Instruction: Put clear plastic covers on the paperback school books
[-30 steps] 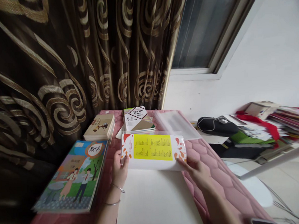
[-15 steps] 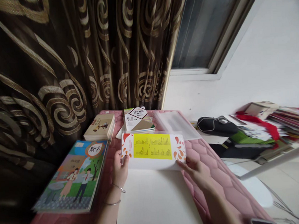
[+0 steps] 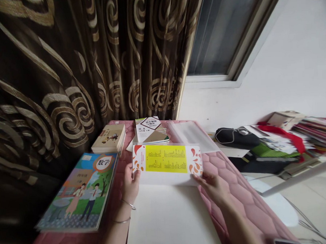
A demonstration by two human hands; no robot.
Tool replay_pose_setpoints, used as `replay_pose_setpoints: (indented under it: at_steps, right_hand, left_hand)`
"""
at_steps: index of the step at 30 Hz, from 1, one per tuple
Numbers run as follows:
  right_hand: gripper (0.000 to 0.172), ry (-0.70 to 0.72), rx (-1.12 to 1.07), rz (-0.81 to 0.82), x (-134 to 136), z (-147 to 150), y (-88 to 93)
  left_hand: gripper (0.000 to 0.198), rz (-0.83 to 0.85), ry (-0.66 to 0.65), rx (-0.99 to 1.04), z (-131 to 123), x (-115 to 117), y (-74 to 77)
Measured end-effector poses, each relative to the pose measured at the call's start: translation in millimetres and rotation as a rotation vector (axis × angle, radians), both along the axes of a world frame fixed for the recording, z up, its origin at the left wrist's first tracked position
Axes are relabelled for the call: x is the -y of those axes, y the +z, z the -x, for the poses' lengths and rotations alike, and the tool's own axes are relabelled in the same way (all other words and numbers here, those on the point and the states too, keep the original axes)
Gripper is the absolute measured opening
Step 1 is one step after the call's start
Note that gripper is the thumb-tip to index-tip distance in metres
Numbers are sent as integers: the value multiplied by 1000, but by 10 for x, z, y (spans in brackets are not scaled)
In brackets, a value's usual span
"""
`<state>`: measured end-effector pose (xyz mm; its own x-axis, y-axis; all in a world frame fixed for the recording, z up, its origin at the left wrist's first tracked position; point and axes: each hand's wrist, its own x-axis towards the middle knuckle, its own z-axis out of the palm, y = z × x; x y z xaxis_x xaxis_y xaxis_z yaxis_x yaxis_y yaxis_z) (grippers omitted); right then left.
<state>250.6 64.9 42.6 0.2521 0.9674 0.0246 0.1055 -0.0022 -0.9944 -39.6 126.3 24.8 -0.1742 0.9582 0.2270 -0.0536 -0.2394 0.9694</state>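
Between my hands is a white printed sheet (image 3: 166, 159) with a yellow text panel and orange petal shapes at both ends. My left hand (image 3: 130, 183) pinches its left edge, thumb on the front. At the lower right corner, my right hand (image 3: 214, 186) grips the same sheet between thumb and fingers. Its lower part is plain white and meets a large blank white surface (image 3: 170, 216) lying toward me; whether the two are joined, I cannot tell. To the left lies a mathematics textbook (image 3: 79, 195) with a colourful cover.
A stack of small tan books (image 3: 109, 136) and a white workbook (image 3: 149, 130) stand at the back. Clear plastic sheets (image 3: 192, 137) lie behind my right hand on the pink quilted cover (image 3: 237, 191). Piled papers and a black case (image 3: 236, 137) are at the right.
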Motion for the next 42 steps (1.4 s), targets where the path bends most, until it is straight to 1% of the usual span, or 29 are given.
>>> replay_pose_setpoints:
  at_steps: [5,10,13,17,21,25,31,37,39,42]
  right_hand:
    - [40,-24,65,-21,-32,-16,-62]
    - [36,3,21,-21,-61,-36,-129]
    - [39,32,10,-31,-57,-53,-126]
    - [45,63,21,-36,-52,-66,-122]
    - [44,76,-19,-36,-76,-83,-205]
    - [47,75,-31,-33,-99,-99,-275]
    - [49,45,20,-8,-95,-81,-238]
    - [43,56,42,-32,-66,-62,-170]
    - [39,29,71,-54,-76,-71,-189]
    - [35,-2,65,-88,-116,-88,-268]
  left_hand:
    - [36,-21,20,-36,2,-14,-48]
    - [31,13,43,-112,13,-5,-79]
    - [31,18,60,-118,-4,-8,-75]
    - [36,15,45,-95,-23,-18,-71]
    - [36,35,55,-146,14,-13,-110]
    - [36,24,15,-167,54,-14,-146]
    - [34,9,4,-144,48,-19,-121]
    - [33,-8,30,-112,26,-24,-91]
    - [34,-8,22,-103,20,-26,-79]
    - [34,-13,24,-94,13,-22,-58]
